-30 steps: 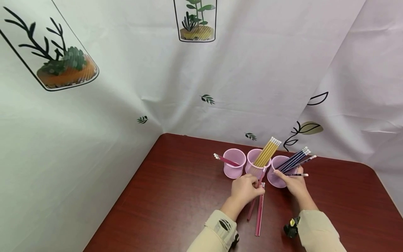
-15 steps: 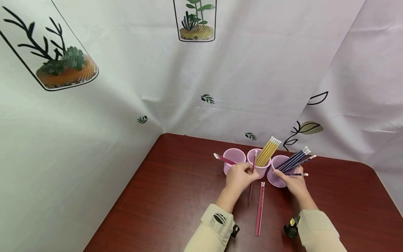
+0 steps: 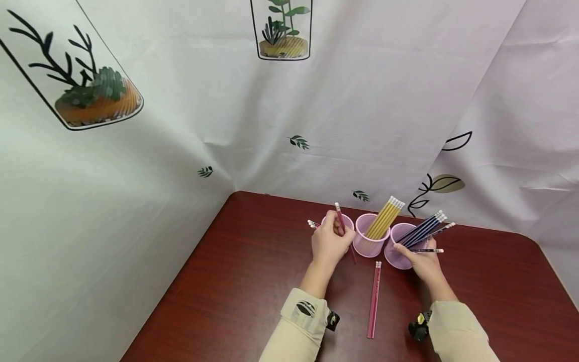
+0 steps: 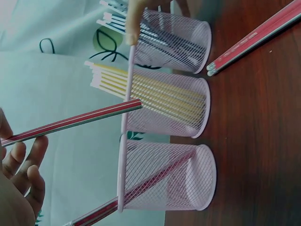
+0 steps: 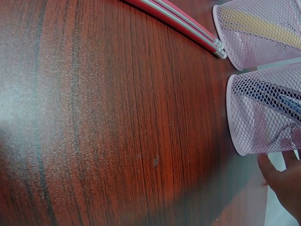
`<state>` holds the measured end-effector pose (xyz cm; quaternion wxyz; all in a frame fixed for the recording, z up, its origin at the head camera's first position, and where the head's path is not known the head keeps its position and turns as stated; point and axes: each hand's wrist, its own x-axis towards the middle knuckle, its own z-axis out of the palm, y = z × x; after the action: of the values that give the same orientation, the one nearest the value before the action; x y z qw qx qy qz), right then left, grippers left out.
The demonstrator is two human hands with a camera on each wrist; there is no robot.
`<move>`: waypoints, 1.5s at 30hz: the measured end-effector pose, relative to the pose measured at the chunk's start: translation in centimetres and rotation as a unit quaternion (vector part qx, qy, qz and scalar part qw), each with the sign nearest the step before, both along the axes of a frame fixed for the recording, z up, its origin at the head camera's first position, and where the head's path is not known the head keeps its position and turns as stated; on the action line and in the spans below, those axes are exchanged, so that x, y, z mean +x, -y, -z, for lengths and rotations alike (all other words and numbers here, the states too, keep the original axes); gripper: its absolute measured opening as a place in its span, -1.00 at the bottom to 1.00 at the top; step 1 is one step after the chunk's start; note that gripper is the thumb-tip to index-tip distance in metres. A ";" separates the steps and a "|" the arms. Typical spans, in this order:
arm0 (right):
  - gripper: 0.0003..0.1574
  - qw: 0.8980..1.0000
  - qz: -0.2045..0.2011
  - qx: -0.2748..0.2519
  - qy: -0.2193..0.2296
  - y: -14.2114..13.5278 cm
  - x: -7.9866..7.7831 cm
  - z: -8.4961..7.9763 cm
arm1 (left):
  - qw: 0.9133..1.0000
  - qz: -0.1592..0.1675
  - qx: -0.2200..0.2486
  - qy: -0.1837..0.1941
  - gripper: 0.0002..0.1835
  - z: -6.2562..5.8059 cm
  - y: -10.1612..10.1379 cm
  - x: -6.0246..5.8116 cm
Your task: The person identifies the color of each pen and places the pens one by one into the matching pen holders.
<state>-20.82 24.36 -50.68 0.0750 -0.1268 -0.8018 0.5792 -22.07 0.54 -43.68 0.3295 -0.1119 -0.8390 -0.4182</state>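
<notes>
My left hand [image 3: 329, 244] pinches a red pencil [image 4: 80, 123] with a white eraser end up, in front of the left pink mesh cup [image 4: 212, 181]. In the left wrist view the pencil's lower end is outside the cups, level with their rims. That left cup holds a few red pencils [image 4: 141, 186], leaning out leftward. My right hand [image 3: 424, 264] grips the right mesh cup [image 3: 396, 259], thumb at its rim, other fingers partly hidden. Dark blue pencils [image 3: 420, 232] lean in it. Between them, the middle mesh cup [image 3: 366, 248] holds several yellow pencils [image 3: 384, 219].
Two red pencils [image 3: 374, 301] lie side by side on the dark red wooden table [image 3: 235, 281], in front of the cups. A white patterned cloth [image 3: 353, 110] hangs behind the table.
My left hand has lifted the red pencil off the table beside the other two and carried it leftward and away from me, to the left cup. My right hand stays on its cup.
</notes>
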 end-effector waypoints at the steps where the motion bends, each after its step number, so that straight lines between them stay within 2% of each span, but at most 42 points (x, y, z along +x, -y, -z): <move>1: 0.04 1.000 0.000 0.001 0.000 0.0 0.0 0.0 | 1.000 -0.005 0.010 -0.004 -0.79 -0.1 0.2 -0.1; 6: 0.05 1.000 0.002 0.000 0.009 0.1 0.0 -0.1 | 0.997 -0.031 0.066 -0.024 -0.86 -0.6 1.3 -0.4; 9: 0.07 1.000 0.002 -0.007 0.014 0.1 0.0 -0.1 | 0.995 -0.050 0.083 -0.030 -0.90 -0.6 2.0 -0.6; 13: 0.07 1.000 0.006 -0.015 0.018 0.1 0.0 -0.1 | 0.994 -0.067 0.077 -0.026 -0.88 0.0 2.5 -0.6; 16: 0.07 1.000 0.006 -0.014 0.017 0.1 -0.1 -0.1 | 0.995 -0.071 0.064 -0.016 -0.87 1.0 2.5 -0.5; 26: 0.07 1.000 0.001 -0.007 0.015 0.0 0.0 -0.1 | 0.997 -0.071 0.025 0.030 -0.89 4.1 2.2 0.3; 32: 0.06 1.000 0.003 -0.002 0.013 0.0 -0.1 0.0 | 0.996 -0.057 0.040 0.053 -0.93 5.5 2.3 0.4; 35: 0.07 1.000 0.001 -0.006 0.014 0.0 0.0 0.0 | 0.996 -0.044 0.060 0.058 -0.92 6.0 2.4 0.3; 45: 0.13 1.000 -0.004 -0.011 0.023 -0.1 0.1 -0.2 | 0.992 -0.038 0.093 0.074 -0.89 6.4 2.6 0.1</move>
<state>-20.70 24.41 -50.48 0.0533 -0.1378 -0.7970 0.5856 -21.98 -2.09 -50.06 0.2915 -0.0174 -0.8222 -0.4886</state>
